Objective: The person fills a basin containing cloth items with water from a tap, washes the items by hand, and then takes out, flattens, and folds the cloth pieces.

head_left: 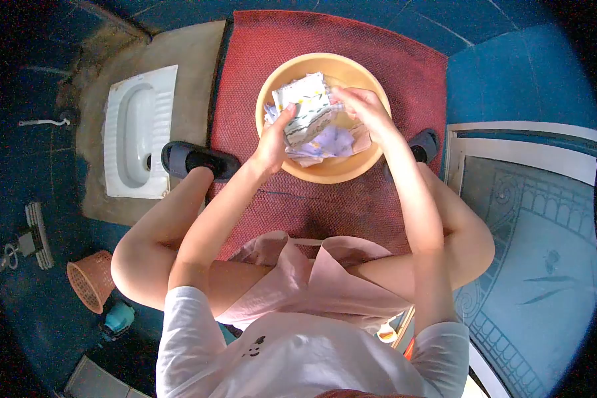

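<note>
Over the basin (345, 65), left hand (272, 142) clamps cloth (308, 109); whether right hand (367, 111) grips is unclear; even pressure seems best.

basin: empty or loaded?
Loaded: purple cloth lies inside the basin, partly hidden by the white cloth in the left hand. Whether there's water too: cannot tell.

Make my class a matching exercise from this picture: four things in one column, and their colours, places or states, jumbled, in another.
Things
1. Cloth
2. Basin
3. Mat
4. Basket

Descriptions
A. Red, under the basin
B. At the picture's lower left
C. Patterned, in the left grip
D. Yellow, round

Pairs: 1-C, 2-D, 3-A, 4-B
</note>
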Action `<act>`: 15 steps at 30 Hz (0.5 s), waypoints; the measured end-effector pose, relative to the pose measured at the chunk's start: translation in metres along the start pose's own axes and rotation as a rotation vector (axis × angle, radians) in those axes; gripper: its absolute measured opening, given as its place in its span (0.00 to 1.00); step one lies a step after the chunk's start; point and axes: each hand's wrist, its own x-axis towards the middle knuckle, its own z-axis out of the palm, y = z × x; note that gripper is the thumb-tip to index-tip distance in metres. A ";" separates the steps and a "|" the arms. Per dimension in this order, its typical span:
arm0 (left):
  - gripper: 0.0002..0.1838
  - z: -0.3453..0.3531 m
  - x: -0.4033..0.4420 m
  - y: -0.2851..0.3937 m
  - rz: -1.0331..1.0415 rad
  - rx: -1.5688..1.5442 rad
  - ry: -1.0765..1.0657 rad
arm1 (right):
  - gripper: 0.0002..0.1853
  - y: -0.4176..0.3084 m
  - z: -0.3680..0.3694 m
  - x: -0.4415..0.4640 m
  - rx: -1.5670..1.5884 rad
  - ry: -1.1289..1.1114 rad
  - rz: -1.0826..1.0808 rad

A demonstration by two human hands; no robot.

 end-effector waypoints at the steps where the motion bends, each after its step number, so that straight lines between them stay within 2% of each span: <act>1: 0.23 0.002 -0.002 0.001 -0.001 0.001 -0.001 | 0.06 0.000 0.005 -0.003 -0.078 -0.026 -0.118; 2: 0.23 0.004 -0.004 0.002 0.029 0.054 0.008 | 0.06 0.000 0.009 -0.006 -0.156 -0.052 -0.235; 6: 0.22 0.010 -0.006 -0.001 0.098 0.129 0.013 | 0.06 -0.002 0.007 -0.009 -0.105 -0.048 -0.254; 8: 0.23 0.012 -0.005 -0.002 0.088 0.115 0.014 | 0.06 -0.001 0.005 -0.011 -0.153 0.024 -0.319; 11: 0.23 0.012 -0.004 -0.005 0.081 0.114 0.018 | 0.06 -0.001 0.003 -0.009 -0.018 0.115 -0.288; 15: 0.24 0.012 -0.003 -0.007 0.089 0.137 0.021 | 0.06 -0.004 -0.001 -0.006 0.030 0.081 -0.206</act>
